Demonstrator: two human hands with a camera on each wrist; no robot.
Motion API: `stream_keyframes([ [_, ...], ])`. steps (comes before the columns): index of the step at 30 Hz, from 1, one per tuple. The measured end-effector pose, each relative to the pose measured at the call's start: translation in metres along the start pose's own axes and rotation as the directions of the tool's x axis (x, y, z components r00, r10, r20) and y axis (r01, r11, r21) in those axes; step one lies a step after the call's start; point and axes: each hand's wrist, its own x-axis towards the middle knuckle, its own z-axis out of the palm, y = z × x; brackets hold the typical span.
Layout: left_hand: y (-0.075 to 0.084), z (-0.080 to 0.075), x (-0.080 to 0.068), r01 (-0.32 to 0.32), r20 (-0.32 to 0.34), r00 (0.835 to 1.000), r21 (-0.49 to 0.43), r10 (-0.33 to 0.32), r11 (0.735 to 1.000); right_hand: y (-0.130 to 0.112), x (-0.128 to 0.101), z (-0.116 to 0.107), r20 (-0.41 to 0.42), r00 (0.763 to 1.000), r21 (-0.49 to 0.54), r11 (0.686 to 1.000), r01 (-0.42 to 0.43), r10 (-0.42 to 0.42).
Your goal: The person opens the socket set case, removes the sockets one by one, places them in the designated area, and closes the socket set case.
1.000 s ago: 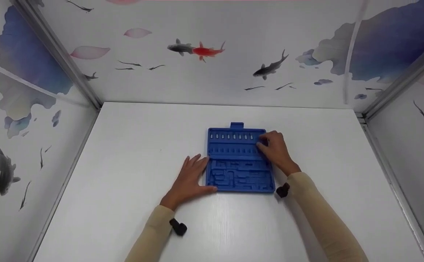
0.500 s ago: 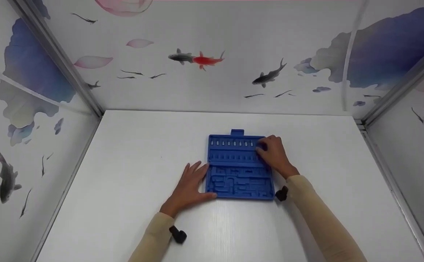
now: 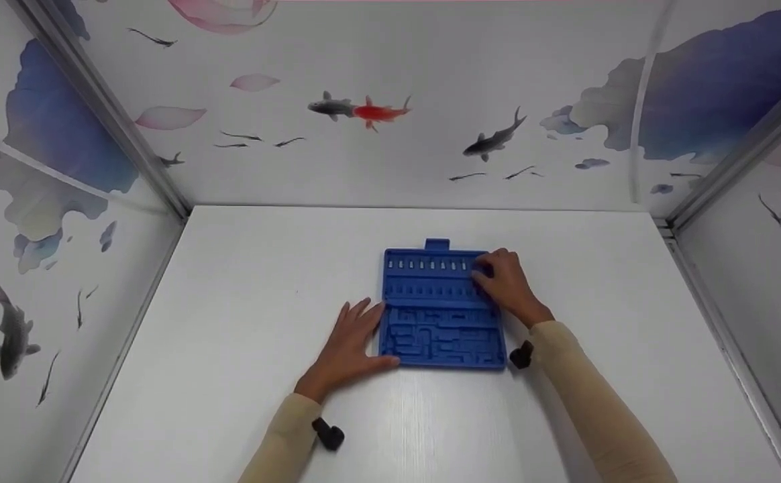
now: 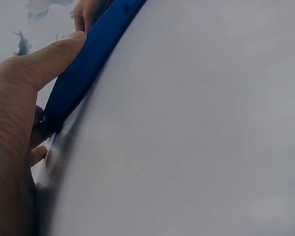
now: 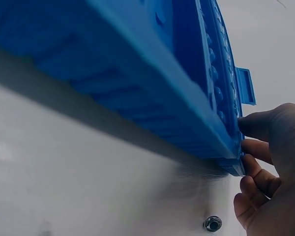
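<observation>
An open blue plastic tool case [image 3: 441, 303] lies on the white table, its moulded slots facing up. Small silver pieces, too small to name, stand in a row [image 3: 427, 265] along its far half. My left hand [image 3: 345, 347] spreads round the near left corner, thumb at the front edge and fingertips at the left side. In the left wrist view its thumb [image 4: 59, 55] lies on the blue rim. My right hand [image 3: 508, 285] has bent fingers at the right end of the silver row. Its fingertips [image 5: 248, 145] touch the case; whatever lies between them is hidden.
A blue latch tab [image 3: 437, 244] sticks out from the far edge of the case. Printed panels [image 3: 390, 161] wall the table [image 3: 256, 268] at the back and both sides. A small round metal piece [image 5: 213, 224] shows below my right hand in the right wrist view.
The head view has tilted slightly, so the whole scene sits lower. Both hands keep nearly the same places on the case, and the silver row looks unchanged.
</observation>
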Motion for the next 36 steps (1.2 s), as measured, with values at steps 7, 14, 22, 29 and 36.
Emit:
stream_keyframes([
  [7,0.002,-0.001,0.000,-0.009,-0.007,1.000,-0.002,0.009,1.000,-0.002,0.004,0.002,0.002,1.000,-0.024,0.999,0.020,-0.020],
  [14,-0.001,0.001,0.000,0.004,0.005,1.000,-0.016,-0.004,1.000,-0.008,0.010,0.006,0.018,0.999,-0.098,0.995,-0.028,0.029],
  [22,-0.001,-0.001,0.001,0.003,0.013,1.000,-0.013,-0.003,1.000,-0.009,0.016,0.011,0.036,0.997,-0.057,0.996,-0.062,0.064],
  [29,0.000,-0.002,0.000,-0.013,-0.001,1.000,-0.014,0.013,1.000,-0.010,0.017,0.011,0.045,0.993,0.010,0.994,-0.107,0.107],
  [36,0.001,-0.001,0.001,0.000,0.006,1.000,-0.013,0.000,1.000,-0.013,0.016,0.014,-0.009,0.996,0.115,0.990,-0.086,0.087],
])
